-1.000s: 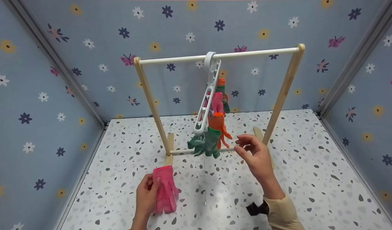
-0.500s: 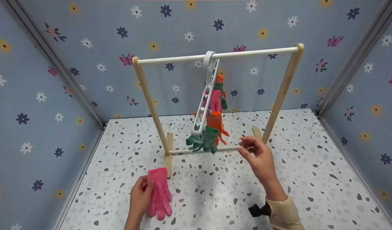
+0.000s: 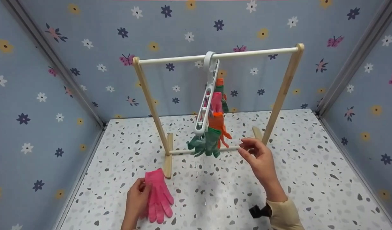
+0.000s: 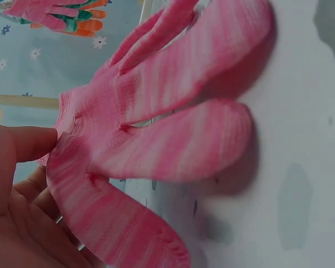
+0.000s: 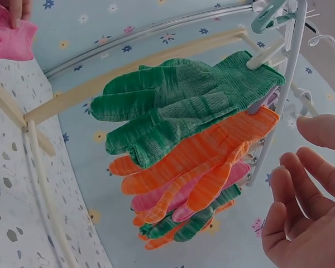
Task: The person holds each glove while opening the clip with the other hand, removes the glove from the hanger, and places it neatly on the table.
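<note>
My left hand [image 3: 137, 198] pinches a pink knit glove [image 3: 159, 198] near its cuff, thumb on top, and the glove's fingers hang toward the table. In the left wrist view the glove [image 4: 156, 134] fills most of the picture. My right hand [image 3: 259, 159] is in the air right of the hanging gloves, fingers loosely bent, holding nothing. A white clip hanger [image 3: 202, 115] bears a green glove [image 3: 212, 142], an orange glove [image 3: 217, 124], a pink glove [image 3: 216, 101] and others behind. In the right wrist view the green glove [image 5: 178, 100] hangs nearest, apart from my fingers.
A wooden stand with a white top rod [image 3: 256, 53] carries the hanger. Its right post [image 3: 283, 91] rises behind my right hand, and its left foot [image 3: 168, 166] lies near the pink glove. Flowered panels [image 3: 39, 111] enclose the speckled table [image 3: 311, 179].
My left hand and the pink glove have moved left and slightly down. My right hand has shifted a little right and down. The hanger and its gloves have swung slightly.
</note>
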The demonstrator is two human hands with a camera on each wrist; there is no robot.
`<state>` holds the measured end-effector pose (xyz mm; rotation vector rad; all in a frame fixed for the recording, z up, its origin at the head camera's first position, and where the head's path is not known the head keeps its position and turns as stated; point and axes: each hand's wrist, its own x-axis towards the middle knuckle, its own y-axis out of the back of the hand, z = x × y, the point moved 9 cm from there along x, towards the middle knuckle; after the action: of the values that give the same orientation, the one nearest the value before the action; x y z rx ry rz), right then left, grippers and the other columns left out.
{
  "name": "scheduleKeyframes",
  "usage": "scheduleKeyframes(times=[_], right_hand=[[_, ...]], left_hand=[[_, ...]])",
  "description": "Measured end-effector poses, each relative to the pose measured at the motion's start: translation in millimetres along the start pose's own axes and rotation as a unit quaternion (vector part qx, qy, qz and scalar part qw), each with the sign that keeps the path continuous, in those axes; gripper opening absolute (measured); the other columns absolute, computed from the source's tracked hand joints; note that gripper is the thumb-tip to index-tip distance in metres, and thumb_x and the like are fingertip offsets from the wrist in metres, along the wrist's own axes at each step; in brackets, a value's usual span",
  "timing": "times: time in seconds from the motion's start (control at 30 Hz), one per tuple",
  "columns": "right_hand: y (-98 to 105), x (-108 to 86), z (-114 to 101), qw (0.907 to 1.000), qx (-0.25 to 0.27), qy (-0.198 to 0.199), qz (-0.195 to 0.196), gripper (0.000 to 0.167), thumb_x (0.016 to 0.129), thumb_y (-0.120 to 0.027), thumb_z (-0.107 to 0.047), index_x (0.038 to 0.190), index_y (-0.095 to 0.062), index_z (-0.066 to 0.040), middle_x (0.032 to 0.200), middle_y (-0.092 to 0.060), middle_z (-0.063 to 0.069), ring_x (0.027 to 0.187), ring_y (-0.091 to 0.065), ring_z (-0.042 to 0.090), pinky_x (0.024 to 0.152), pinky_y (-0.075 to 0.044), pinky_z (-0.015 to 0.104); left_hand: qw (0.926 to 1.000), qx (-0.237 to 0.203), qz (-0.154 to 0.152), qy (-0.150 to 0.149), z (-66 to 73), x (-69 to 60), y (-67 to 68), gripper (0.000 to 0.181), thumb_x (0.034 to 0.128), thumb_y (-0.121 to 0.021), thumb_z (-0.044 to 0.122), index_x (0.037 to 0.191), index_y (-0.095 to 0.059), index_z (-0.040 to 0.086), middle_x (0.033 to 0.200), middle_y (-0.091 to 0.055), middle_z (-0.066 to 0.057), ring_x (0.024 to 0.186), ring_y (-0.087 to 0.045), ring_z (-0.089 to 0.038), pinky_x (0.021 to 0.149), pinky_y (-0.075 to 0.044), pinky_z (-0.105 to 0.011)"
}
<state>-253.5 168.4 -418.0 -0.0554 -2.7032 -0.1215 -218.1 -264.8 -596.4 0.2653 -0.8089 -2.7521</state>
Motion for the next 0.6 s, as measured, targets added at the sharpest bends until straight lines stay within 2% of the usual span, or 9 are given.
scheduleKeyframes(times=[0.13,0.4,0.53,0.6], right_hand=[[1.9,-1.5,4.8,1.0,0.001,-0.005,0.002,0.026,0.09,-0.071,0.0,0.116,-0.064,0.004,0.101,-0.064,0.017,0.092,-0.06,0.022,0.079,-0.048,0.027],[6.3,-3.3,10.7,0.9998,-0.009,-0.018,0.007,0.026,0.09,-0.072,-0.002,0.115,-0.065,0.002,0.101,-0.065,0.017,0.093,-0.06,0.022,0.08,-0.048,0.027],[8.0,-4.0,13.4,0.9996,-0.006,-0.026,0.011,0.026,0.09,-0.071,-0.001,0.116,-0.065,0.003,0.101,-0.065,0.017,0.093,-0.06,0.021,0.081,-0.047,0.027],[7.3,-5.1,6.4,0.9995,-0.007,-0.028,0.013,0.025,0.09,-0.07,0.002,0.115,-0.064,0.006,0.101,-0.064,0.021,0.092,-0.06,0.018,0.08,-0.047,0.026]], left_hand=[[0.9997,0.017,-0.007,0.016,-6.9,2.0,0.5,0.029,0.1019,-0.056,0.023,0.122,-0.062,0.003,0.11,-0.067,-0.013,0.097,-0.061,-0.024,0.088,-0.05,-0.042],[0.999,0.038,-0.006,0.023,-15.4,2.9,5.4,0.031,0.1001,-0.058,0.024,0.12,-0.064,0.002,0.101,-0.068,-0.01,0.088,-0.061,-0.021,0.078,-0.049,-0.037],[0.9988,0.044,-0.007,0.022,-20.9,2.7,7.1,0.032,0.0996,-0.057,0.025,0.12,-0.064,0.002,0.1,-0.069,-0.008,0.087,-0.063,-0.02,0.078,-0.049,-0.038],[0.9985,0.049,-0.008,0.022,-22.5,1.8,7.9,0.032,0.0997,-0.056,0.025,0.121,-0.064,0.001,0.1,-0.07,-0.008,0.087,-0.064,-0.02,0.079,-0.05,-0.039]])
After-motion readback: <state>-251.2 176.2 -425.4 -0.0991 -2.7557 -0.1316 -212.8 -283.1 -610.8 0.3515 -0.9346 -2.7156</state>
